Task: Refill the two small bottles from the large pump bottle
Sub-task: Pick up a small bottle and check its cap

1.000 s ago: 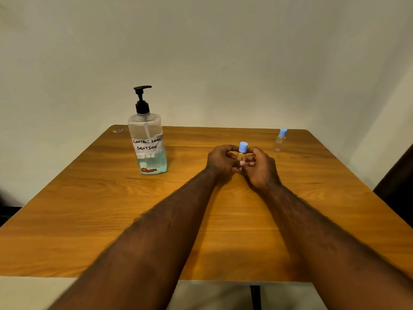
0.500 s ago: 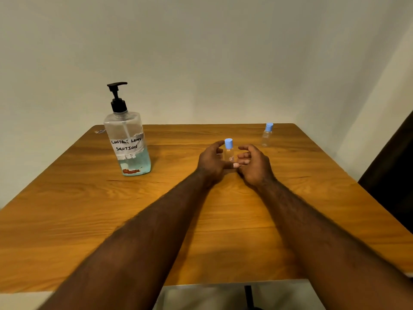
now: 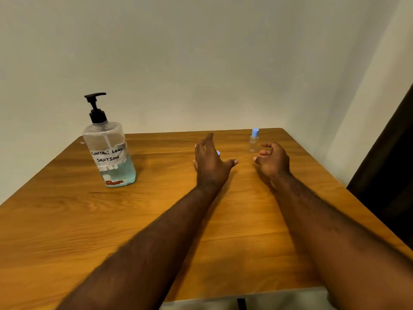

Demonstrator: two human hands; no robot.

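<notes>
The large clear pump bottle (image 3: pixel 108 153), black pump on top and a little blue liquid at the bottom, stands at the table's left. One small clear bottle with a blue cap (image 3: pixel 254 140) stands upright at the far right. Of the other small bottle (image 3: pixel 218 153) only a bit of blue cap shows behind my left hand (image 3: pixel 211 163). That hand has straight fingers pointing forward and its thumb spread out. My right hand (image 3: pixel 271 158) hovers just near of the far small bottle, fingers loosely curled, holding nothing.
The wooden table (image 3: pixel 67 220) ends at a plain wall behind and at a near edge under my forearms. A dark curtain or panel (image 3: pixel 391 175) hangs past the table's right side.
Both hands were together around the nearer small bottle. They have let go and moved apart, the right hand toward the far small bottle. The view has shifted slightly.
</notes>
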